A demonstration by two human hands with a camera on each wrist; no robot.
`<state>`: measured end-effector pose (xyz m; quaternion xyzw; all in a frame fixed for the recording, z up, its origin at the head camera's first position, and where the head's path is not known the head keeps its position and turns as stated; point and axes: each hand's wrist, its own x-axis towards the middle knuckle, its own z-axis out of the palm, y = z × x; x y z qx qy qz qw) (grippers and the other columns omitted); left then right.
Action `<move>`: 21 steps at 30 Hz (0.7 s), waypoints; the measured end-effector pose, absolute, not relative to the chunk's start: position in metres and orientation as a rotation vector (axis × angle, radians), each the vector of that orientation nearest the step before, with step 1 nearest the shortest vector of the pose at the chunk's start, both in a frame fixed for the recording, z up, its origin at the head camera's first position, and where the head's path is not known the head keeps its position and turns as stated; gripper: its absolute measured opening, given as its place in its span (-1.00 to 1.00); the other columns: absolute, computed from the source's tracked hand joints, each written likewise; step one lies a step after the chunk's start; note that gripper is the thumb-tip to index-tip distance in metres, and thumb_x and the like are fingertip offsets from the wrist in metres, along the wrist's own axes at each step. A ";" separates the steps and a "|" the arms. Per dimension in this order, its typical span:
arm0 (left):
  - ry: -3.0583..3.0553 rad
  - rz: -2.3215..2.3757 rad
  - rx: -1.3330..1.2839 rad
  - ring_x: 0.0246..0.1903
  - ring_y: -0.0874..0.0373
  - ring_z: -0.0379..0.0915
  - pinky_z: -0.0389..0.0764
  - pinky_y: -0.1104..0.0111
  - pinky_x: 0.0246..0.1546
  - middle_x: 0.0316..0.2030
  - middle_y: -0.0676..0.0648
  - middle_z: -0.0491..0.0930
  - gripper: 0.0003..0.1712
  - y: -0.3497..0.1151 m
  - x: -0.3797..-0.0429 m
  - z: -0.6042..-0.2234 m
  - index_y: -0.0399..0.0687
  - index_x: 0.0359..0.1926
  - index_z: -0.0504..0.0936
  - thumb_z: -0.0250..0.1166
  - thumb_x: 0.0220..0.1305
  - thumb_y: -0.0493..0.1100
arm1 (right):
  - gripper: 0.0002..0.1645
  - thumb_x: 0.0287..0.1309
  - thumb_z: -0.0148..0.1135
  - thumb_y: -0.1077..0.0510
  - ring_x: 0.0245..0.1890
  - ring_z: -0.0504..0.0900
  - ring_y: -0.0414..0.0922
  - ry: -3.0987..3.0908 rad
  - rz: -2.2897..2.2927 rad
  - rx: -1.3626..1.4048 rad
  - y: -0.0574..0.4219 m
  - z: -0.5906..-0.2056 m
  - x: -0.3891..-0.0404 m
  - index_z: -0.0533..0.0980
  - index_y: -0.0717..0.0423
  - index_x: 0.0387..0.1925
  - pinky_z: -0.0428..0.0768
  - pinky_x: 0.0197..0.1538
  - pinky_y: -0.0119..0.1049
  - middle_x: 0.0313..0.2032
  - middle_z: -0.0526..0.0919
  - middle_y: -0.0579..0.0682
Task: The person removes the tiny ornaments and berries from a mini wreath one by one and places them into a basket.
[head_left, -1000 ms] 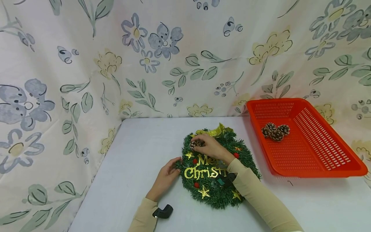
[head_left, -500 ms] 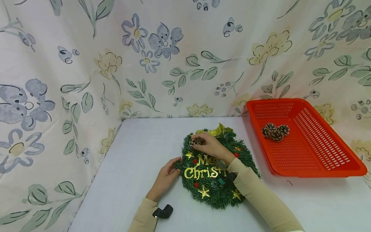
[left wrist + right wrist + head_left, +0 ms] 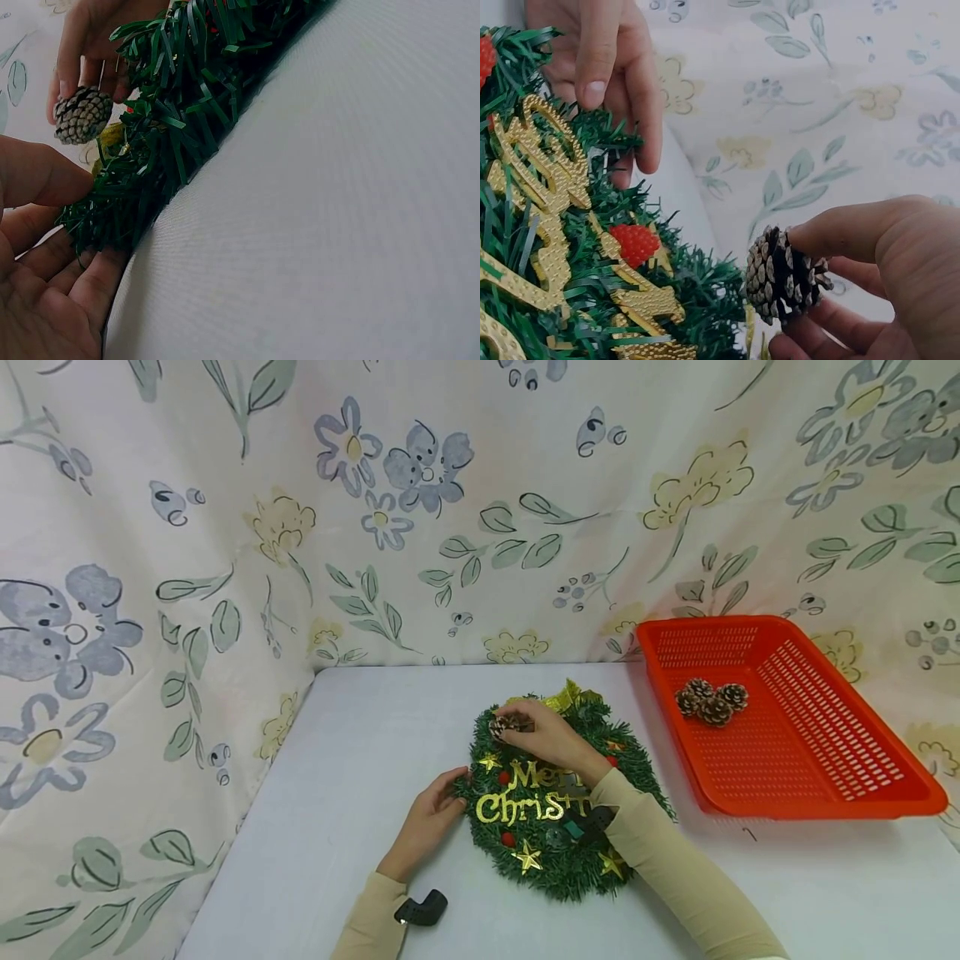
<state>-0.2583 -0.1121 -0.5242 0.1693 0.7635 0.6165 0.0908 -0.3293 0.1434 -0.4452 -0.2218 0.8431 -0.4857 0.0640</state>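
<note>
A green Christmas wreath [image 3: 577,877] lies on the white table, decorated with gold "Merry Christmas" lettering [image 3: 517,807], gold stars, red berries and a gold ribbon. My right hand [image 3: 551,739] pinches a pine cone [image 3: 502,727] between thumb and fingers over the wreath's upper left part. In the right wrist view that frosted pine cone [image 3: 784,274] shows right beside the green sprigs. At the wreath's left edge, my left hand [image 3: 427,818] holds the sprigs, thumb above and fingers underneath, as the left wrist view shows near the wreath edge [image 3: 112,217].
To the right stands a red plastic basket [image 3: 810,806] with perforated walls. Several pine cones [image 3: 715,710] lie together inside it, toward its back left. Behind the table [image 3: 360,735] hangs a floral curtain [image 3: 480,527]. Each wrist wears a black camera mount [image 3: 422,907].
My right hand turns the pine cone very slightly over the same spot of the wreath. The left hand stays where it was.
</note>
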 end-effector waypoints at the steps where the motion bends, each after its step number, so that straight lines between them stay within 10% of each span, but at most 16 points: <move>1: 2.267 1.832 0.504 0.40 -0.30 0.30 0.54 0.59 0.18 0.38 -0.37 0.39 -0.40 -0.112 -0.258 -0.524 -0.31 0.46 0.29 0.11 0.44 -0.40 | -0.54 0.38 0.26 0.12 0.08 0.59 -0.01 2.545 -1.474 -0.665 0.144 -0.444 -0.329 0.52 0.10 0.26 0.65 0.09 -0.04 0.21 0.54 0.10; 21: 2.231 1.850 0.435 0.42 -0.21 0.30 0.50 0.66 0.16 0.39 -0.30 0.41 -0.40 -0.112 -0.257 -0.523 -0.22 0.46 0.32 0.11 0.43 -0.41 | -0.54 0.37 0.26 0.13 0.10 0.52 0.02 2.570 -1.498 -0.644 0.145 -0.426 -0.324 0.52 0.06 0.27 0.62 0.18 0.02 0.16 0.51 0.12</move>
